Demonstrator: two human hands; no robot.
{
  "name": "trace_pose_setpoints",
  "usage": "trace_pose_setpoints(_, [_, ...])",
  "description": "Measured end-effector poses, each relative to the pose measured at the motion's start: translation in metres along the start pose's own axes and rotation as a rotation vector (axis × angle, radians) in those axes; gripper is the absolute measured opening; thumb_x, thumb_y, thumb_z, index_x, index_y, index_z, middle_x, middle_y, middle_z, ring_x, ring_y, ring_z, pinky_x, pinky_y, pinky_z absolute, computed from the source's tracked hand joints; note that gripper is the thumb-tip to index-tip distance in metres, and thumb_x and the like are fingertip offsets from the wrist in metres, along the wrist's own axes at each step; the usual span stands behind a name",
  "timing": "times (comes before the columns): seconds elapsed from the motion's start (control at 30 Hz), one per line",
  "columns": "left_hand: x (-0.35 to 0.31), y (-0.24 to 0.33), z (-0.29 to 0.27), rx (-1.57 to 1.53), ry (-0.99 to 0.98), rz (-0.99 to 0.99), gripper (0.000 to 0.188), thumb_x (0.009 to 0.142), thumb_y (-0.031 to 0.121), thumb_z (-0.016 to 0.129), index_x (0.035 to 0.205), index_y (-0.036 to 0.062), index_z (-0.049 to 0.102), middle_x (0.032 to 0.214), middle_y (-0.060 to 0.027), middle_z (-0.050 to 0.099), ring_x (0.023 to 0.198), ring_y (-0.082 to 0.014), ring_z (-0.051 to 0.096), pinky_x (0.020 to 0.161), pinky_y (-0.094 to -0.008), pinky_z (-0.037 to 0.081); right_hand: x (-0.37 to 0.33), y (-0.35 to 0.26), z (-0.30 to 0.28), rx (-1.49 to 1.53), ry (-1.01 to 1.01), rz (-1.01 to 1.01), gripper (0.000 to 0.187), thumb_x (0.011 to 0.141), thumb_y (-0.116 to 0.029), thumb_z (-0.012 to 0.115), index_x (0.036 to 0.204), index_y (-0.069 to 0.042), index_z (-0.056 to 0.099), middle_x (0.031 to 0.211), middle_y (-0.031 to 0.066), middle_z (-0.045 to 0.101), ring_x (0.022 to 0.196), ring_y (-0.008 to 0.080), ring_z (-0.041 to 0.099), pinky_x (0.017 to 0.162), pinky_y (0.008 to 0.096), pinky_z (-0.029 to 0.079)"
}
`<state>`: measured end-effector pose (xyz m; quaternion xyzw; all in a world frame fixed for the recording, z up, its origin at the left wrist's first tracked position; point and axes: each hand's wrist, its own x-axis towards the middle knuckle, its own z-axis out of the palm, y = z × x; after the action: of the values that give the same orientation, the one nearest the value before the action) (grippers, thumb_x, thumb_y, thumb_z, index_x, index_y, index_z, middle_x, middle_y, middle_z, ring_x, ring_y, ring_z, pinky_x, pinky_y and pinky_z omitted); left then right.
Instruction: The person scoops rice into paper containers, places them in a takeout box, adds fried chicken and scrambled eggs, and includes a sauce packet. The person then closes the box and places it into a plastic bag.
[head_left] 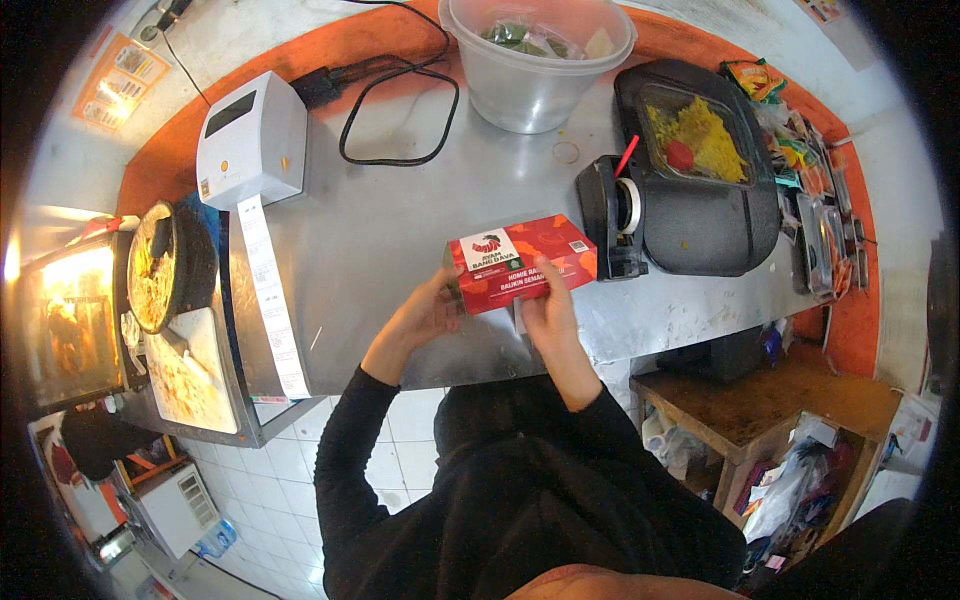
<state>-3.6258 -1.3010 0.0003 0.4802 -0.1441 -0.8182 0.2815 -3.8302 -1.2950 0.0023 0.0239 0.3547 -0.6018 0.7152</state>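
A red cardboard food box [522, 262] with a white label patch is held just above the steel counter [400, 210], near its front edge. My left hand [425, 315] grips the box's left end. My right hand [548, 305] holds its lower front side, fingers curled under it. Both sleeves are black.
A black tape dispenser [612, 215] stands right of the box, beside a black pan of yellow rice [700, 140]. A clear plastic tub [535, 55] sits at the back. A white label printer [250, 140] with a long paper strip [268, 300] is at left, next to a pan [160, 265].
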Motion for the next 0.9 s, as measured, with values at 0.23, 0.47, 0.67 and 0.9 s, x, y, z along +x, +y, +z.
trace_pose_setpoints(0.23, [-0.004,-0.017,-0.011,0.215,0.092,-0.026,0.056,0.093,0.047,0.057,0.134,0.0086,0.049,0.120,-0.0109,0.057,0.101,-0.0203,0.058,0.065,-0.0380,0.050,0.013,-0.070,-0.060,-0.793,0.192,-0.127,0.034,0.088,-0.033,0.071,0.099,-0.001,0.064,0.099,0.0087,0.066,0.094,0.0150,0.061,0.080,0.0309,0.048])
trace_pose_setpoints(0.47, [0.010,-0.058,0.005,1.078,0.544,0.414,0.072,0.094,0.047,0.055,0.147,0.0047,0.031,0.115,-0.0162,0.051,0.104,-0.0330,0.056,0.075,-0.0479,0.050,-0.013,-0.060,-0.025,-1.833,0.333,-0.483,0.055,0.093,-0.039,0.062,0.120,0.007,0.050,0.117,0.0278,0.051,0.103,0.0429,0.054,0.089,0.0462,0.045])
trace_pose_setpoints(0.67, [0.014,-0.076,0.040,1.067,0.678,0.567,0.057,0.098,0.027,0.051,0.150,0.0138,0.032,0.122,-0.0213,0.045,0.109,-0.0370,0.052,0.092,-0.0459,0.044,0.020,-0.050,-0.085,-1.686,-0.018,-0.770,0.046,0.097,-0.030,0.058,0.134,-0.004,0.049,0.116,0.0204,0.054,0.107,0.0340,0.054,0.092,0.0396,0.043])
trace_pose_setpoints(0.9, [0.027,-0.080,0.016,1.098,0.570,0.881,0.062,0.096,0.024,0.054,0.152,0.0198,0.028,0.140,-0.0273,0.030,0.123,-0.0403,0.040,0.108,-0.0539,0.028,0.028,-0.042,-0.070,-1.055,-0.173,-0.532,0.040,0.097,-0.027,0.058,0.130,-0.004,0.052,0.116,0.0104,0.056,0.108,0.0188,0.051,0.096,0.0330,0.040])
